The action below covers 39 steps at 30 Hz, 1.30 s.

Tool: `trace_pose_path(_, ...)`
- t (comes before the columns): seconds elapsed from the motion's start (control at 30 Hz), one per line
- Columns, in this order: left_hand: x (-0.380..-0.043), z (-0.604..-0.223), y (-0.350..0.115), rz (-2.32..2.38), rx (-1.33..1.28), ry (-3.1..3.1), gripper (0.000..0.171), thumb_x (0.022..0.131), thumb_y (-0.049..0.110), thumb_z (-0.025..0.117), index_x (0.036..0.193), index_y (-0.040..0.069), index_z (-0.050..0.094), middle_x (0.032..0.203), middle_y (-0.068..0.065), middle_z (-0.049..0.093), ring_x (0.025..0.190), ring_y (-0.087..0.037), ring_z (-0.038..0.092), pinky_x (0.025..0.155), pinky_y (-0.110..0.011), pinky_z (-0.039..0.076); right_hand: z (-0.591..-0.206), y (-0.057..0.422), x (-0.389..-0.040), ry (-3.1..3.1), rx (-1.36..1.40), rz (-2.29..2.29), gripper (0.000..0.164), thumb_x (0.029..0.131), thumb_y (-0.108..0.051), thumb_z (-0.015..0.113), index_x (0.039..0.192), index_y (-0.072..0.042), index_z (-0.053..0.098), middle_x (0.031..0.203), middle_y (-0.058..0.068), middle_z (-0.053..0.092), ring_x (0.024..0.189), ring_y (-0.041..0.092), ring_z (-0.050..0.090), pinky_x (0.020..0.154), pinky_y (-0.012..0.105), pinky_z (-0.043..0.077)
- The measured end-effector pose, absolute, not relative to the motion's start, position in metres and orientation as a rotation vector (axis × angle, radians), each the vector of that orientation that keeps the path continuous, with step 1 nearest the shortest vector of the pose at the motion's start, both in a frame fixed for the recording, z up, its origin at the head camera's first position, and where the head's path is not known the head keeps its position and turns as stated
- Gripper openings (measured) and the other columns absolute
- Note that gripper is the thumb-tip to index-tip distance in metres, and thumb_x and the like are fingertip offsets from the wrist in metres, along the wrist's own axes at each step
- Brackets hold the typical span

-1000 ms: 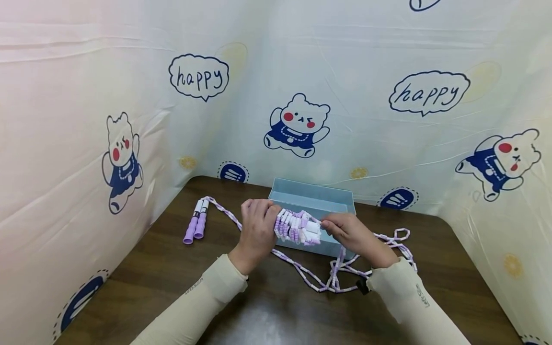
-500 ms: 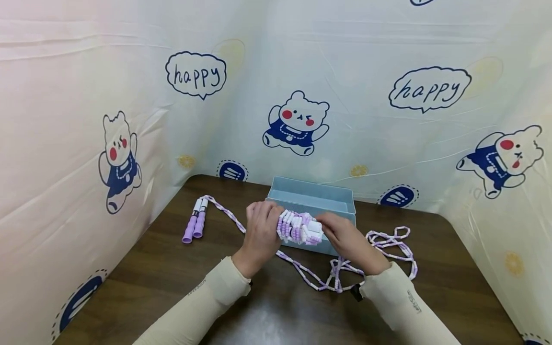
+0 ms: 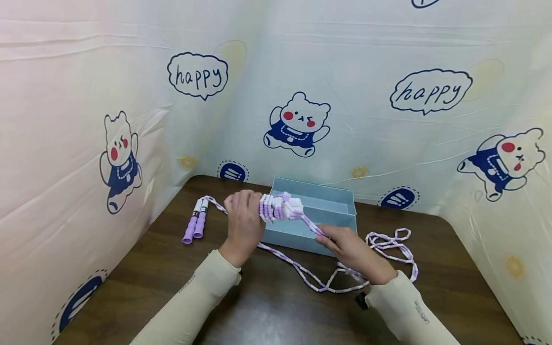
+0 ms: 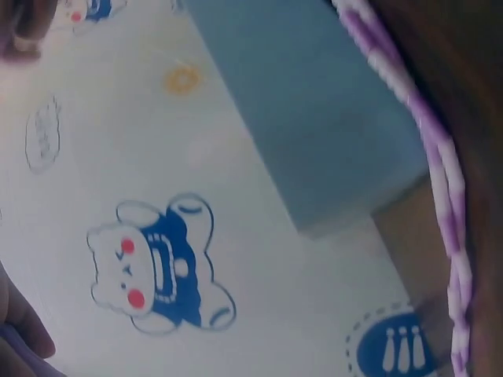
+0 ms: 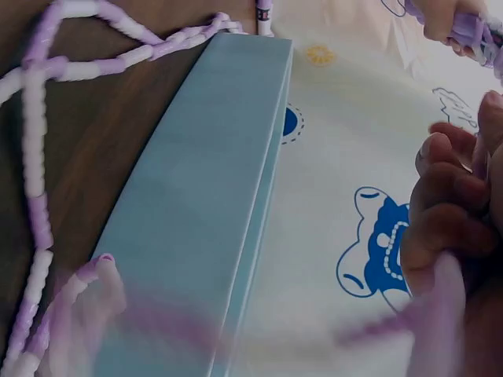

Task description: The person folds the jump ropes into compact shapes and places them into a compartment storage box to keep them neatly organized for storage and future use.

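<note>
Bear curtain (image 3: 366, 43): hung across the top of the frame, with "happy" bubbles on it.
My left hand (image 3: 243, 223): near the middle, fingers curled round a bead bundle (image 3: 280, 207), white and purple.
My right hand (image 3: 351, 249): right of the middle, pinching a beaded strand (image 3: 312, 225) that runs from the bundle.
Blue box (image 3: 297, 242): behind my hands, open on top.
Loose beads (image 3: 319, 289): lower middle and right, on the brown table (image 3: 276, 316).
Two purple handles (image 3: 192, 224): left side, lying together on the table.

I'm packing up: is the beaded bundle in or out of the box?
Out: the left hand holds the bundle up, and in the head view it hides part of the box.
</note>
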State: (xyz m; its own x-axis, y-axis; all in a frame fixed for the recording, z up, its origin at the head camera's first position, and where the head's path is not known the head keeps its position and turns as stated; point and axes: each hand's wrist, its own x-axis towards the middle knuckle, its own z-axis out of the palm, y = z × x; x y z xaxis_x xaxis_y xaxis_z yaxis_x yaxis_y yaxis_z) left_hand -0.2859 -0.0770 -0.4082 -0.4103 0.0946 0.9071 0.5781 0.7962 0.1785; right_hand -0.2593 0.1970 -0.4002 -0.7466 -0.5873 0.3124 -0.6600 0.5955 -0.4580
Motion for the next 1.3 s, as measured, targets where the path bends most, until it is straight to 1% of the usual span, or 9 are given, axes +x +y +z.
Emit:
trace_pose_path(0.1,-0.290,-0.406,-0.085,-0.577,-0.459,-1.943,0.031,0.081,0.003,0.075,0.102,0.001,0.054,0.094,-0.016,0.053,0.089,-0.035,0.052,0.085,-0.055,0.033,-0.399,0.201,-0.251,-2.747,1.034,0.788,0.013,0.100,-0.034,0.052,0.099,-0.023,0.060,0.068,-0.013,0.043,0.061,0.006,0.044,0.054,0.026,0.041)
trace_pose_path(0.2,-0.294,-0.404,-0.091,-0.558,-0.410,-1.944,0.030,0.081,0.004,0.075,0.102,0.001,0.053,0.093,-0.016,0.052,0.087,-0.035,0.051,0.084,-0.054,0.033,-0.396,0.204,-0.241,-2.766,1.037,0.686,0.013,0.099,-0.034,0.055,0.095,-0.022,0.058,0.066,-0.014,0.042,0.059,0.005,0.043,0.052,0.025,0.041)
trace_pose_path(0.37,-0.298,-0.404,-0.098,-0.520,-0.354,-1.978,0.025,0.085,0.007,0.072,0.101,0.001,0.054,0.091,-0.016,0.052,0.084,-0.035,0.050,0.084,-0.054,0.033,-0.388,0.207,-0.227,-2.588,1.145,0.524,0.012,0.093,-0.026,0.066,0.100,-0.017,0.066,0.075,-0.014,0.054,0.064,0.004,0.049,0.057,0.025,0.046)
trace_pose_path(0.5,-0.299,-0.406,-0.099,-0.496,-0.349,-2.005,0.021,0.087,0.007,0.070,0.101,0.002,0.054,0.092,-0.017,0.053,0.085,-0.036,0.050,0.084,-0.054,0.033,-0.379,0.203,-0.216,-2.405,1.269,0.516,0.012,0.090,-0.024,0.070,0.099,-0.016,0.069,0.078,-0.014,0.056,0.063,0.001,0.047,0.055,0.018,0.044)
trace_pose_path(0.63,-0.298,-0.410,-0.100,-0.479,-0.357,-2.013,0.020,0.088,0.008,0.068,0.101,0.002,0.055,0.092,-0.017,0.054,0.085,-0.037,0.051,0.085,-0.055,0.034,-0.363,0.197,-0.205,-2.266,1.363,0.495,0.017,0.096,-0.031,0.063,0.095,-0.015,0.068,0.076,-0.013,0.054,0.058,-0.001,0.045,0.051,0.012,0.039)
trace_pose_path(0.8,-0.298,-0.414,-0.097,-0.454,-0.364,-2.029,0.021,0.085,0.005,0.070,0.100,0.001,0.055,0.092,-0.017,0.054,0.086,-0.037,0.051,0.084,-0.056,0.034,-0.344,0.184,-0.191,-2.112,1.439,0.442,0.027,0.101,-0.033,0.052,0.096,-0.011,0.067,0.076,-0.009,0.054,0.054,0.001,0.045,0.050,0.012,0.040)
trace_pose_path(1.03,-0.298,-0.416,-0.089,-0.422,-0.362,-2.018,0.016,0.087,0.001,0.066,0.098,0.001,0.055,0.090,-0.017,0.054,0.082,-0.036,0.052,0.081,-0.054,0.036,-0.335,0.160,-0.181,-2.043,1.569,0.380,0.019,0.101,-0.023,0.052,0.099,-0.009,0.064,0.079,-0.007,0.052,0.052,0.005,0.043,0.050,0.012,0.040)
trace_pose_path(1.2,-0.295,-0.420,-0.087,-0.378,-0.395,-2.034,0.017,0.086,0.002,0.068,0.098,0.002,0.056,0.089,-0.016,0.053,0.082,-0.036,0.052,0.081,-0.054,0.036,-0.328,0.155,-0.177,-2.056,1.570,0.357,0.021,0.102,-0.023,0.050,0.101,-0.009,0.064,0.081,-0.006,0.055,0.053,0.005,0.046,0.052,0.012,0.043)
trace_pose_path(1.3,-0.294,-0.422,-0.087,-0.364,-0.410,-2.038,0.016,0.085,0.002,0.067,0.098,0.002,0.057,0.089,-0.016,0.052,0.081,-0.036,0.051,0.081,-0.054,0.036,-0.318,0.156,-0.177,-2.044,1.519,0.330,0.022,0.103,-0.023,0.048,0.100,-0.008,0.063,0.080,-0.006,0.054,0.051,0.005,0.043,0.050,0.013,0.042)
